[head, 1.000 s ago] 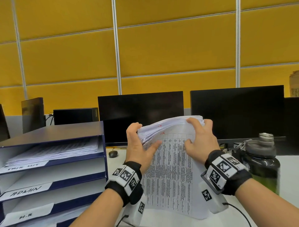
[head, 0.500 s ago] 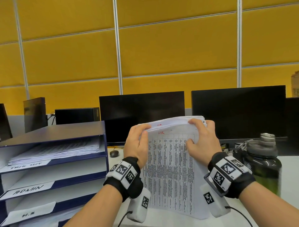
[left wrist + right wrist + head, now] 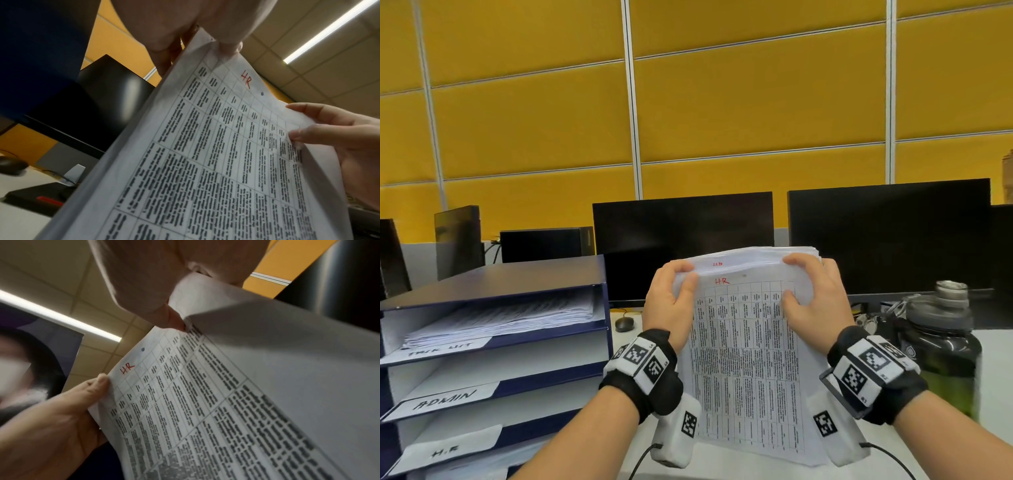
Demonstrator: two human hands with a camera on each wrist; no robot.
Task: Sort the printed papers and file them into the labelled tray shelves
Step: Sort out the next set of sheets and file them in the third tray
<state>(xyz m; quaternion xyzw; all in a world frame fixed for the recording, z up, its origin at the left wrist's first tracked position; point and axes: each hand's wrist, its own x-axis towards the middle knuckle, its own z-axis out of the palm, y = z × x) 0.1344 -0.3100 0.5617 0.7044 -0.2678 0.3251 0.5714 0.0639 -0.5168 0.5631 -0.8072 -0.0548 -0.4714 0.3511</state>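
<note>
- Held upright above the near desk edge, right of the dark blue tray shelves [image 3: 604, 308]: thick white stack of printed papers [image 3: 750, 359], front sheet marked "HR".
- Open desk between stack and trays.
- Left hand [image 3: 671, 305] pinching the top-left corner, thumb in front.
- Right hand [image 3: 813, 301] gripping the top-right edge, fingers curled over, thumb on the front sheet.

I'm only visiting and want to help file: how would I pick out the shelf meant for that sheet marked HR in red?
Find the dark blue tray rack at the left of the desk, beside the monitors. Pass the top shelf, which holds papers, and the ADMIN shelf below it. Yours is the lowest labelled shelf, the only one whose white strip reads H.R.
</note>
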